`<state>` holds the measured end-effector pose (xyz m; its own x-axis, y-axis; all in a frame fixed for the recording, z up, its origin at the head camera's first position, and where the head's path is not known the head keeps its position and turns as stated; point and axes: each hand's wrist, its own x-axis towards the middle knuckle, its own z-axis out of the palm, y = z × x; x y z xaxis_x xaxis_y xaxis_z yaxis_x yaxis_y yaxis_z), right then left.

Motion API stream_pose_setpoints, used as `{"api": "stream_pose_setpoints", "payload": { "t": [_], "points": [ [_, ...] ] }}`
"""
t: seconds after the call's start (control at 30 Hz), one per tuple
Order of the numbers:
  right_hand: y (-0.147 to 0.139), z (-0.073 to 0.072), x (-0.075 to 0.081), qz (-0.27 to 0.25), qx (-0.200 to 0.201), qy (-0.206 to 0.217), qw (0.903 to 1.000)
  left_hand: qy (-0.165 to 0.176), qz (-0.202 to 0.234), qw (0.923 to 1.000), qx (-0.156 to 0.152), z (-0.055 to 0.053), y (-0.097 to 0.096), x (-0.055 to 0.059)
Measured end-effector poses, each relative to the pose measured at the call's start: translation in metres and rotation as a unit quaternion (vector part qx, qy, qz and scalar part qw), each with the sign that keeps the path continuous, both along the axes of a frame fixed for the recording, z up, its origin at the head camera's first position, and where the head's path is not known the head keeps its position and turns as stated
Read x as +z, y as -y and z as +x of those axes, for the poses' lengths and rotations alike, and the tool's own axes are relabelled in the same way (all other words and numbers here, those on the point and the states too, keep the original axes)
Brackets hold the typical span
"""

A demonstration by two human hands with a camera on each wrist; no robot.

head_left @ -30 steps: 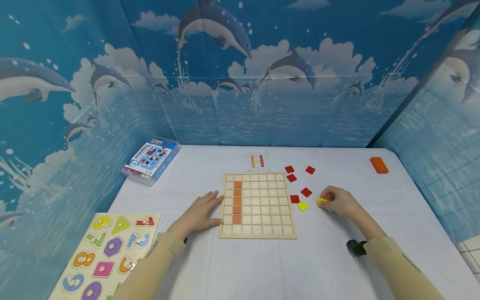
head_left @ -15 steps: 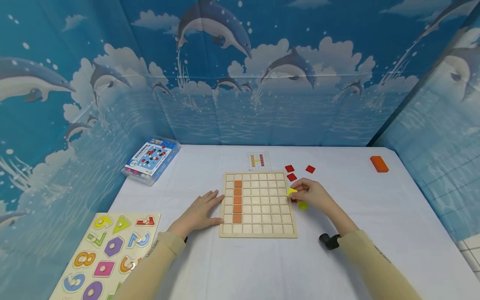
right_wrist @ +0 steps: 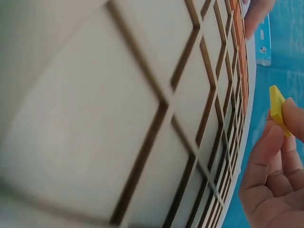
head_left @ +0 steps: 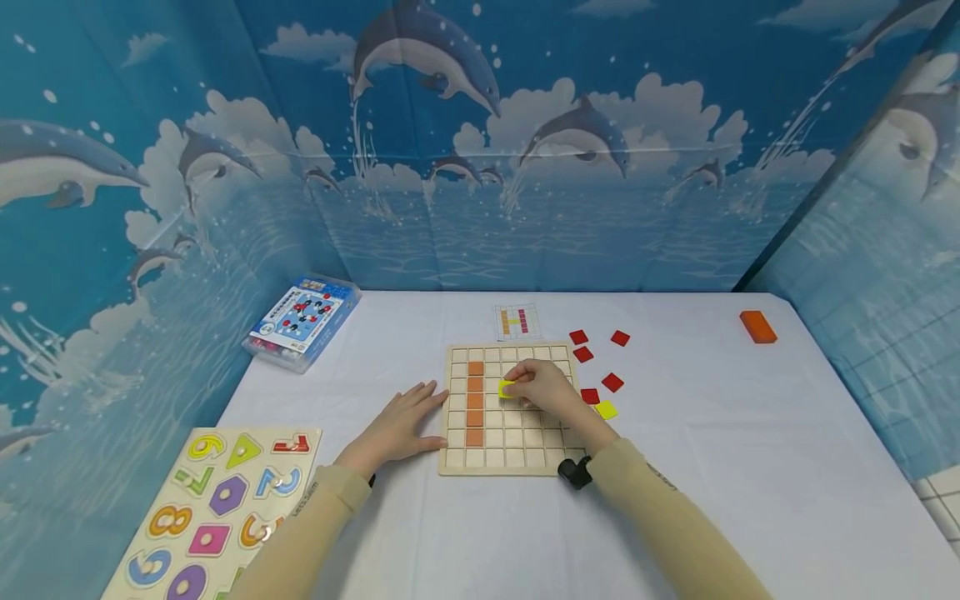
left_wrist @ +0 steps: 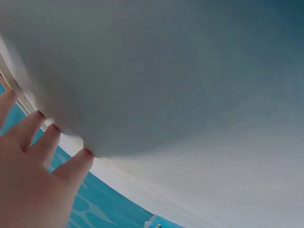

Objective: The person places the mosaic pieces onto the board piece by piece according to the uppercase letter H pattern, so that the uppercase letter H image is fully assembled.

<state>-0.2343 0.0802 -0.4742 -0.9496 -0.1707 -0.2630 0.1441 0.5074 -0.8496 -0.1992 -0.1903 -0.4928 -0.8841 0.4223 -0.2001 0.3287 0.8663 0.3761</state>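
Note:
My right hand (head_left: pixel 546 389) pinches a yellow square tile (right_wrist: pixel 277 107) between thumb and fingers, over the wooden grid board (head_left: pixel 517 461). In the head view the tile overlaps a cell right of the orange tile column (head_left: pixel 475 402), which runs down the board's second column. My left hand (head_left: pixel 397 427) lies with spread, straight fingers at the board's left edge; its fingertips (left_wrist: pixel 85 153) rest on the table beside the board. Right of the board lie several red tiles (head_left: pixel 612 382) and one more yellow tile (head_left: pixel 606 409).
A small pattern card (head_left: pixel 517 322) lies behind the board. At the back left stands a blue-lidded plastic box (head_left: pixel 303 321). A number-and-shape puzzle board (head_left: pixel 206 508) lies front left, partly under the left sleeve. An orange block (head_left: pixel 758 327) sits at the far right.
My right hand has carried the yellow tile leftward from the table right of the board to above the board's cells. The left hand has stayed in place.

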Motion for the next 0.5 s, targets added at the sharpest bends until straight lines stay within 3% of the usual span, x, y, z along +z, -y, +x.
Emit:
{"api": "stream_pose_setpoints", "payload": {
  "t": [0.5],
  "points": [
    [0.029,-0.004,-0.004,0.073,0.012,0.005,0.9973,0.0,-0.004,1.0,0.004,-0.001,0.0,-0.001]
  ]
}}
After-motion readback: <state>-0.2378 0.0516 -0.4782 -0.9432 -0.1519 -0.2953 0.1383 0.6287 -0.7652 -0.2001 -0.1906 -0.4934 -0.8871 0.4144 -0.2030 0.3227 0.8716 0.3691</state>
